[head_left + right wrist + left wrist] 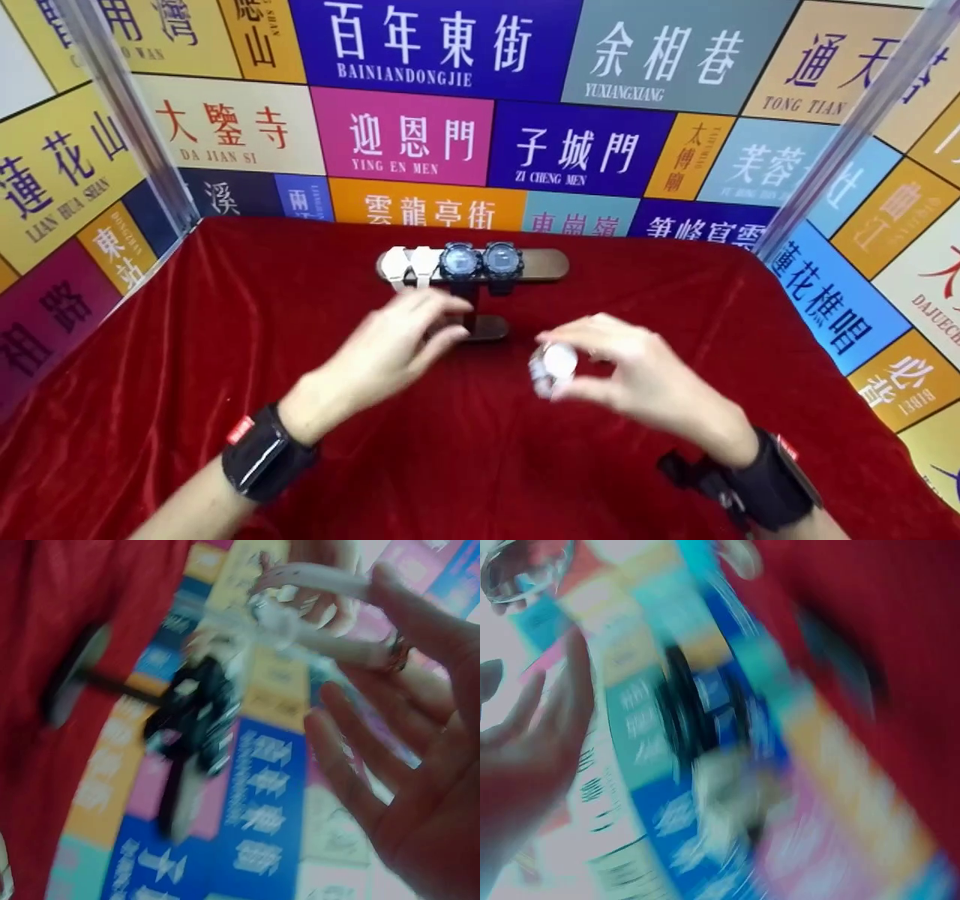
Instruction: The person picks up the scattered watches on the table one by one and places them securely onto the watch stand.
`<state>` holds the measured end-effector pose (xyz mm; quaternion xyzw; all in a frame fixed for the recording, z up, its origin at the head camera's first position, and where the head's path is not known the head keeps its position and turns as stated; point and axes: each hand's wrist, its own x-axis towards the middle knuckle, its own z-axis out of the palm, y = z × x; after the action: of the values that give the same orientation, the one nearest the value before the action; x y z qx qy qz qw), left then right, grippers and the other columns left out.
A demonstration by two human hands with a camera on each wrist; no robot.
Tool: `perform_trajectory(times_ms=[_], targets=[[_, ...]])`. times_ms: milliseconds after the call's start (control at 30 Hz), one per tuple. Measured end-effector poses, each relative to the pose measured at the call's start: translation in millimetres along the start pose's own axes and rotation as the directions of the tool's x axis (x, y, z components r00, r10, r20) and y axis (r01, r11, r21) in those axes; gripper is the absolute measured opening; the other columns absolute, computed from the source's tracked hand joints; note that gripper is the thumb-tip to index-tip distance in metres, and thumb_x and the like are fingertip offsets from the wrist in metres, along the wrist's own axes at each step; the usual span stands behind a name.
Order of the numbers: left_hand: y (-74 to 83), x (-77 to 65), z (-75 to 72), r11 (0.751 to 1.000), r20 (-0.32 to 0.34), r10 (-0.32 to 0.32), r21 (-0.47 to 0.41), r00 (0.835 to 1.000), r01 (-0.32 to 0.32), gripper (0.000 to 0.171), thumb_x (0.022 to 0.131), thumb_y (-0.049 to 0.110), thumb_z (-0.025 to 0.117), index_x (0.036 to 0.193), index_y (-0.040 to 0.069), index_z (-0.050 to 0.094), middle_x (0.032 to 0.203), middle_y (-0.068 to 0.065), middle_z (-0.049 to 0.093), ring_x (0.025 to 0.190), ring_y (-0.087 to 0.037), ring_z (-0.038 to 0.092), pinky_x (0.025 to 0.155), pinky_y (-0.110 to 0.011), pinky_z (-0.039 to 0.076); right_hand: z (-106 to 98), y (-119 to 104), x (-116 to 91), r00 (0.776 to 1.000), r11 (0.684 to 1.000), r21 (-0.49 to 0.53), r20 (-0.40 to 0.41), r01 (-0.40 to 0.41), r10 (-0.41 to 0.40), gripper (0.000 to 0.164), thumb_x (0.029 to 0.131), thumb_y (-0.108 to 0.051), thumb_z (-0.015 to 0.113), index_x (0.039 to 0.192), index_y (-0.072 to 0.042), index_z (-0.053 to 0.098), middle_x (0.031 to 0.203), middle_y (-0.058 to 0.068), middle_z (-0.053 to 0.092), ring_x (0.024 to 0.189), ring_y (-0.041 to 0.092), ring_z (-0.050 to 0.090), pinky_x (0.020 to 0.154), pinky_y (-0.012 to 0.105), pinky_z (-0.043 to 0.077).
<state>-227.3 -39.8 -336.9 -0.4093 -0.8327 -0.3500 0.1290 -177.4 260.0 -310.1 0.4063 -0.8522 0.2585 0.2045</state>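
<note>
My right hand (630, 364) pinches a pale wristwatch (559, 361) between thumb and fingers, over the cloth to the right of a T-shaped watch stand (546, 265). In the right wrist view the watch's pale strap (341, 643) forms a loop by the fingers. My left hand (397, 337) hovers in front of the stand, holding nothing, its fingers loosely bent. On the stand's bar sit two white watches (395, 263) at the left and two black digital watches (502, 259) beside them. The left wrist view is heavily blurred, with the left hand (536, 742) along its left side.
A wrinkled dark red cloth (247, 315) covers the table. The stand's base (491, 328) rests on it below the bar. Colourful panels (409, 135) with lettering rise behind and at both sides, with clear upright posts (139, 127) at the corners.
</note>
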Motion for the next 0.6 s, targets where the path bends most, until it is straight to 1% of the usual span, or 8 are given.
perform_trajectory(times_ms=[67, 100, 200, 267, 333, 400, 500, 600], targets=[[-12.4, 1.6, -6.9, 0.965, -0.089, 0.035, 0.262, 0.995, -0.010, 0.035, 0.101, 0.030, 0.060, 0.128, 0.008, 0.061, 0.126, -0.009, 0.064, 0.116, -0.022, 0.062, 0.096, -0.037, 0.057, 0, 18, -3, 0.986, 0.982, -0.086, 0.005, -0.168, 0.169, 0.050, 0.072, -0.026, 0.088, 0.119, -0.015, 0.074, 0.110, -0.002, 0.075, 0.097, 0.014, 0.068, 0.081, 0.027, 0.058], [-18.9, 2.4, -10.9, 0.947, -0.107, 0.031, 0.323, 0.994, 0.006, 0.040, 0.099, 0.031, 0.062, 0.131, 0.006, 0.059, 0.132, -0.012, 0.061, 0.123, -0.027, 0.058, 0.102, -0.041, 0.054, -1, 28, -4, 0.969, 0.963, -0.116, 0.006, -0.245, 0.247, 0.051, 0.072, -0.027, 0.089, 0.119, -0.015, 0.074, 0.110, -0.001, 0.075, 0.097, 0.016, 0.068, 0.080, 0.033, 0.059], [-38.4, 5.9, -23.6, 0.941, -0.107, -0.084, 0.318, 0.991, 0.114, 0.060, 0.094, 0.032, 0.070, 0.142, 0.002, 0.049, 0.146, -0.020, 0.049, 0.136, -0.035, 0.047, 0.114, -0.054, 0.043, -3, 54, -5, 0.905, 0.893, -0.157, -0.016, -0.421, 0.424, 0.052, 0.074, -0.026, 0.088, 0.122, -0.014, 0.073, 0.112, 0.003, 0.074, 0.101, 0.023, 0.069, 0.082, 0.045, 0.057], [-50.6, 9.0, -30.7, 0.937, -0.092, -0.157, 0.300, 0.983, 0.178, 0.074, 0.090, 0.032, 0.075, 0.148, 0.001, 0.041, 0.153, -0.023, 0.041, 0.142, -0.039, 0.040, 0.117, -0.059, 0.037, -3, 68, -3, 0.871, 0.856, -0.161, -0.055, -0.491, 0.489, 0.053, 0.075, -0.023, 0.088, 0.124, -0.013, 0.072, 0.116, 0.007, 0.074, 0.107, 0.028, 0.068, 0.081, 0.050, 0.056], [-61.0, 12.4, -35.7, 0.935, -0.076, -0.191, 0.289, 0.979, 0.205, 0.081, 0.087, 0.031, 0.079, 0.151, 0.002, 0.039, 0.154, -0.022, 0.040, 0.142, -0.040, 0.039, 0.117, -0.060, 0.036, -3, 78, 1, 0.846, 0.830, -0.161, -0.103, -0.534, 0.524, 0.052, 0.077, -0.021, 0.086, 0.126, -0.012, 0.070, 0.120, 0.009, 0.072, 0.112, 0.032, 0.067, 0.081, 0.055, 0.055], [-68.2, 16.0, -38.7, 0.935, -0.056, -0.202, 0.285, 0.978, 0.210, 0.083, 0.084, 0.029, 0.081, 0.150, 0.000, 0.040, 0.154, -0.022, 0.041, 0.142, -0.040, 0.041, 0.118, -0.056, 0.036, -2, 85, 7, 0.834, 0.819, -0.163, -0.142, -0.550, 0.533, 0.053, 0.079, -0.020, 0.086, 0.128, -0.011, 0.069, 0.123, 0.011, 0.071, 0.115, 0.034, 0.065, 0.080, 0.058, 0.055], [-73.4, 20.4, -40.6, 0.933, -0.035, -0.232, 0.274, 0.972, 0.232, 0.077, 0.086, 0.028, 0.080, 0.148, -0.001, 0.044, 0.154, -0.022, 0.043, 0.141, -0.041, 0.043, 0.117, -0.057, 0.037, 2, 92, 18, 0.836, 0.822, -0.164, -0.171, -0.546, 0.521, 0.054, 0.079, -0.020, 0.085, 0.130, -0.012, 0.068, 0.125, 0.011, 0.070, 0.116, 0.034, 0.064, 0.081, 0.058, 0.054], [-75.2, 21.4, -38.7, 0.931, -0.027, -0.274, 0.244, 0.961, 0.272, 0.067, 0.091, 0.026, 0.075, 0.146, -0.001, 0.048, 0.153, -0.021, 0.046, 0.141, -0.040, 0.044, 0.117, -0.056, 0.038, 10, 96, 27, 0.851, 0.834, -0.176, -0.168, -0.522, 0.497, 0.057, 0.078, -0.024, 0.086, 0.131, -0.014, 0.068, 0.125, 0.009, 0.070, 0.113, 0.032, 0.064, 0.081, 0.057, 0.055]])
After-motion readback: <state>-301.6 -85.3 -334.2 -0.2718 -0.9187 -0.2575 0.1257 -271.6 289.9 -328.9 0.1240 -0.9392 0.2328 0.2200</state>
